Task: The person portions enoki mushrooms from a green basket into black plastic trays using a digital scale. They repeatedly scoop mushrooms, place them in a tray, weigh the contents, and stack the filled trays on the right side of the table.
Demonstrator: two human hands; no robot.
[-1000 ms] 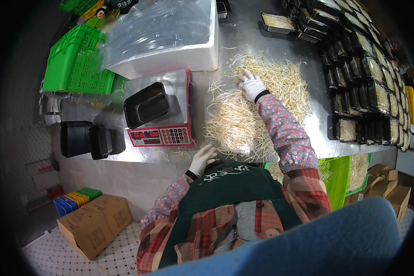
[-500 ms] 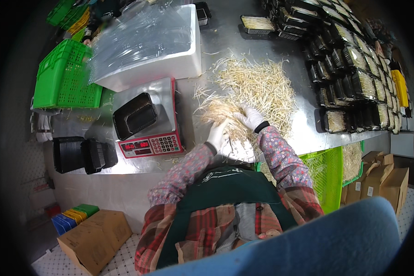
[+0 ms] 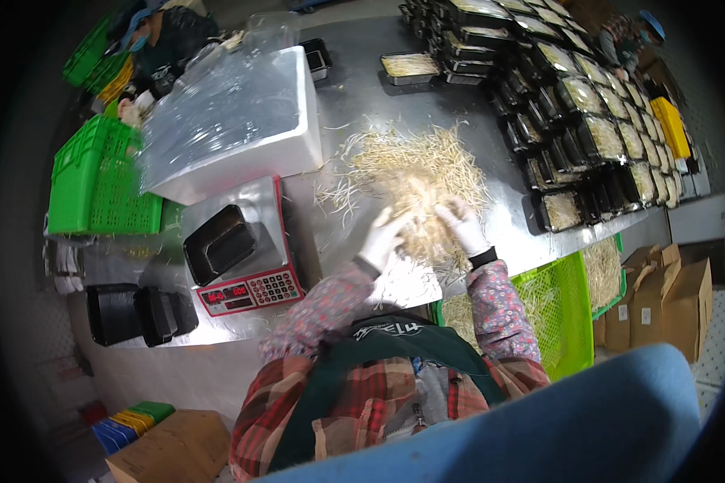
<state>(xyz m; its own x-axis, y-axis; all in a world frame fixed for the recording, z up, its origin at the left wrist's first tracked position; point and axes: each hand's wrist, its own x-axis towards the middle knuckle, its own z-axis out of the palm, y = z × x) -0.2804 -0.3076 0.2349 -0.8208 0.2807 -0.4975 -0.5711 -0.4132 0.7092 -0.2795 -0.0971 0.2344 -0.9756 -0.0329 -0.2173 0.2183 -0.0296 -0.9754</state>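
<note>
Between my two white-gloved hands is a loose bundle of bean sprouts point(image 3: 423, 211), slightly smeared by motion. My left hand point(image 3: 385, 237) closes on its left side, and my right hand point(image 3: 462, 228) grips it from the right. Just beyond lies a spread heap of pale bean sprouts point(image 3: 443, 157) on the steel table. To the left a red digital scale point(image 3: 254, 291) carries a black plastic tray point(image 3: 220, 245) with nothing in it. More black trays point(image 3: 117, 314) stand nested at the table's front left edge.
A white foam box point(image 3: 242, 161) with clear film stands behind the scale, beside a green crate point(image 3: 105, 177). Filled black trays point(image 3: 596, 141) are stacked high at the right. A lime basket point(image 3: 568, 314) sits below the front edge. Co-workers point(image 3: 173, 48) are at the far side.
The view has shifted, so the table things sit lower and further left. My hands have drawn apart to opposite sides of the sprout bundle. A co-worker has come into view at the far left.
</note>
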